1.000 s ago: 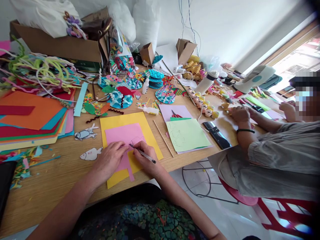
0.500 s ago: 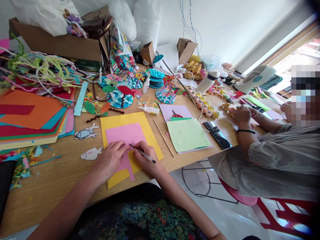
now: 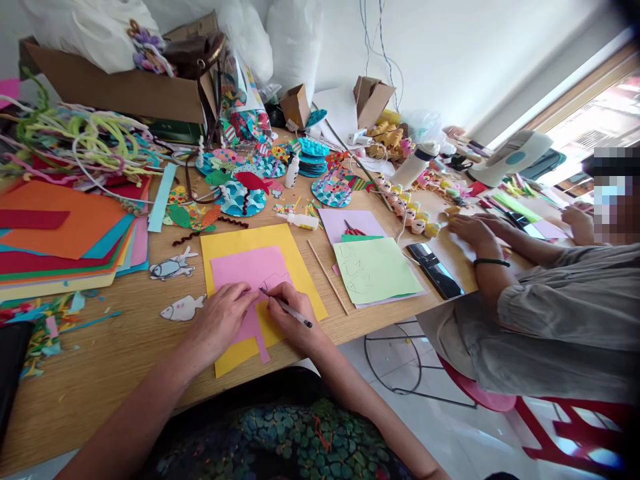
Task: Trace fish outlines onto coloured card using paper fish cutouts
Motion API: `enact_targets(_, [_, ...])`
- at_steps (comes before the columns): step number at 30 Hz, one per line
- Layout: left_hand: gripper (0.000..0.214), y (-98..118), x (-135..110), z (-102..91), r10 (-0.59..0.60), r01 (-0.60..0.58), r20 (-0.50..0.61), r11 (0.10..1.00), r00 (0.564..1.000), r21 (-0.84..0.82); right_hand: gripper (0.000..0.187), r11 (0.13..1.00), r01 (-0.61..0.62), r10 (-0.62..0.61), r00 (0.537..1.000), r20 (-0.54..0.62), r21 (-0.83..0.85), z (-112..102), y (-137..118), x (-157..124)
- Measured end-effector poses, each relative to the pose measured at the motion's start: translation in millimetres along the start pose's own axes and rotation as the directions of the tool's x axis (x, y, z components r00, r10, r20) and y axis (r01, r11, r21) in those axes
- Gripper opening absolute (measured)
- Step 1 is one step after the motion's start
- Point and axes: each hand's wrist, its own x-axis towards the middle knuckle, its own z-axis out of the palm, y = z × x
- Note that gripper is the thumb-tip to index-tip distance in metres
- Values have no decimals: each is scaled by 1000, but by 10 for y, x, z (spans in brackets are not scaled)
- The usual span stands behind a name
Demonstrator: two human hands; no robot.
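Note:
My right hand (image 3: 287,313) grips a clear-barrelled pen (image 3: 293,312), its tip down on a sheet of pink paper (image 3: 235,263). Thin lines of a fish-like outline show on the paper just beyond the tip. Lying on the left part of that sheet, my left hand (image 3: 223,317) presses it down with outstretched fingers. Beneath the pink sheet is a larger yellow sheet (image 3: 305,293). Two paper fish cutouts, a blue-grey one (image 3: 173,265) and a white one (image 3: 183,308), lie left of the yellow sheet.
A thin wooden stick (image 3: 328,277) and green paper with pencil lines (image 3: 375,270) lie to the right, near a phone (image 3: 435,270). Glue bottles (image 3: 299,221) and fish decorations stand beyond. Coloured paper (image 3: 60,213) is stacked left. A co-worker's hands (image 3: 473,233) are at the right.
My hands and the pen stay in nearly the same place. At the right, the co-worker's hands have shifted slightly left, and their head is a little lower.

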Motion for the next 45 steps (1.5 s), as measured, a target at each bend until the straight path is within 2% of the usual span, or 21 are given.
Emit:
enact_targets(9, [36, 17, 0, -9, -10, 10, -16, 1000, 1000, -4, 13, 1000, -21, 21, 1000, -3, 0, 6, -10, -5])
enact_targets(45, [36, 5, -9, -6, -16, 16, -6, 1000, 1000, 27, 10, 999, 37, -37, 999, -27, 16, 38, 39, 3])
